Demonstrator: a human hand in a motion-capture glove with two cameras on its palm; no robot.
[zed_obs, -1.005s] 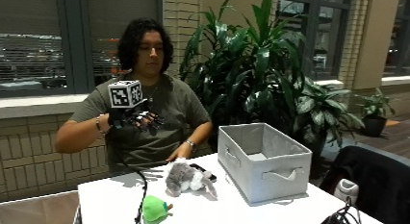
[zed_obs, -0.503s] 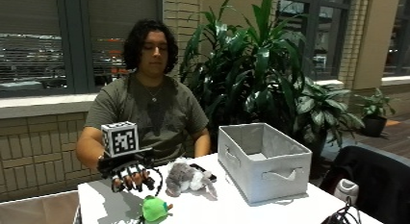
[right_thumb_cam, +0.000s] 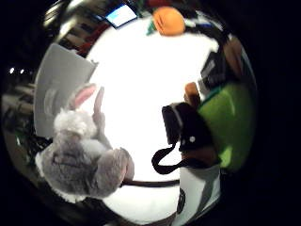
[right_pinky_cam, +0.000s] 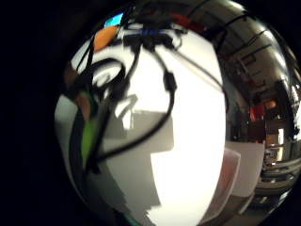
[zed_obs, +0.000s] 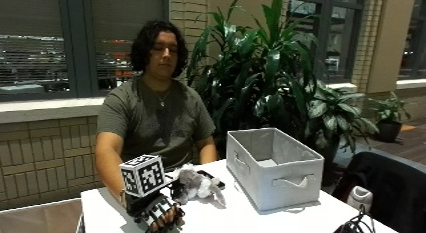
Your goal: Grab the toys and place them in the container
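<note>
No readable writing or brand on anything here, just plain toys and a plain box. Compared with half a second ago the gloved right hand (zed_obs: 162,215) has dropped lower, down to the near edge of the white table (zed_obs: 279,220), right over where the green toy (right_thumb_cam: 230,125) was sitting; in the outside view the hand now hides it. The thumb-side palm view shows that green toy right up against the palm with the fingers (right_thumb_cam: 188,129) curled beside it, so it looks like the hand grips it, though I can't be totally sure. The grey bunny plush (zed_obs: 198,183) lies on the table just beside the hand, between it and the grey fabric container (zed_obs: 276,168), which stands open-topped further along.
</note>
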